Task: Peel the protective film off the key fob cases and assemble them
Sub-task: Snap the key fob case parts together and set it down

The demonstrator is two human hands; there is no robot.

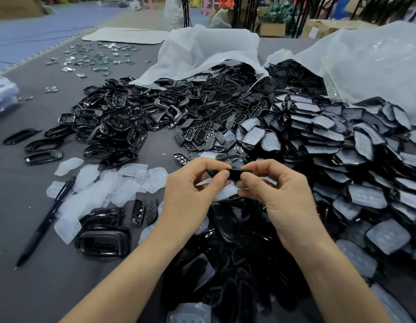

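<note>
My left hand [193, 185] and my right hand [279, 190] meet above the grey table, both pinching one small black key fob case part [235, 174] between thumbs and fingertips. A translucent film piece [225, 193] shows just under the part, between the hands. Whether the film is still stuck to the part I cannot tell. Peeled translucent films [114, 185] lie scattered to the left of my left hand.
A heap of black frames [114, 120] lies at the left, button plates [202, 129] in the middle, film-covered case shells [342, 145] at the right. Two white plastic bags [214, 50] spill parts at the back. A dark pen [46, 220] lies at front left. Assembled black pieces [225, 264] pile under my forearms.
</note>
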